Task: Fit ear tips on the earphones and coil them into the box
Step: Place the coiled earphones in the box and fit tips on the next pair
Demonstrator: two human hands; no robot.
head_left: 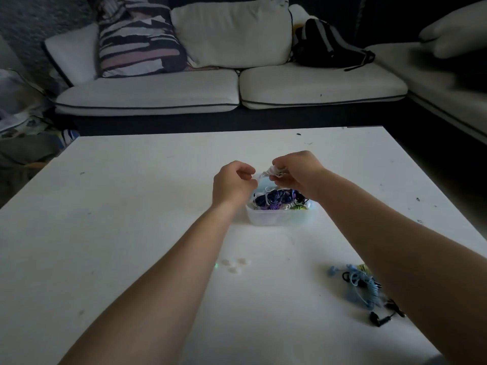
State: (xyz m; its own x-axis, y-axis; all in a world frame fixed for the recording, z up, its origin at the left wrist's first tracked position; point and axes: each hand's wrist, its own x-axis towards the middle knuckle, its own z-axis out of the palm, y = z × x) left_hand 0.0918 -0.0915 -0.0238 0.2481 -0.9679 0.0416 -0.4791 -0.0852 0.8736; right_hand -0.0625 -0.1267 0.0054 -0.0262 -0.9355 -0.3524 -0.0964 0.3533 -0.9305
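both hands, left hand [233, 184] and right hand [297, 171], pinch a white earphone [271, 172] with curled fingers above the box [276, 218] mid-worktop [131, 206].

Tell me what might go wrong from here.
1. The white earphone, pinched between left hand and right hand above the box, may slip and tangle with coils already inside.
2. The right forearm passes over the blue earphones; pulling back could drag them.
3. The loose ear tips beside the left forearm could get brushed away.
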